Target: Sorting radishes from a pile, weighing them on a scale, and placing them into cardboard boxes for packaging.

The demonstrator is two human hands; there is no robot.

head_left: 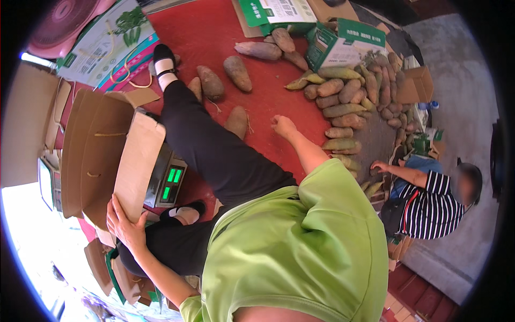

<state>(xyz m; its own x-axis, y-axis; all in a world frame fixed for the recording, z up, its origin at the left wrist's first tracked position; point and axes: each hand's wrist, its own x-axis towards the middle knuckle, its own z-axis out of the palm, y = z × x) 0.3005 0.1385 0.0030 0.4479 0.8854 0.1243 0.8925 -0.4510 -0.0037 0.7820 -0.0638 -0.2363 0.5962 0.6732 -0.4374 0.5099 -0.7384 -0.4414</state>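
Note:
My left hand (127, 224) rests with fingers and thumb spread against the lower end of a cardboard box flap (140, 161). The flap belongs to an open brown cardboard box (94, 153), which stands by a digital scale (167, 185) with a lit green display. Over the red floor (276, 80) hangs my right hand (283, 126), its fingers curled in and nothing visible in them. Nearest to it on the left lies a brown tuber (236, 122). Two larger tubers, one brown (210, 82) and another brown one (237, 73), lie farther off.
A long pile of tubers (346, 99) lines the right side. Green-and-white cartons (348, 45) stand behind it. On the far right, a person in a striped shirt (432, 206) reaches a hand (382, 167) toward the pile. Printed cartons (110, 45) and a pink fan (64, 24) fill the far left.

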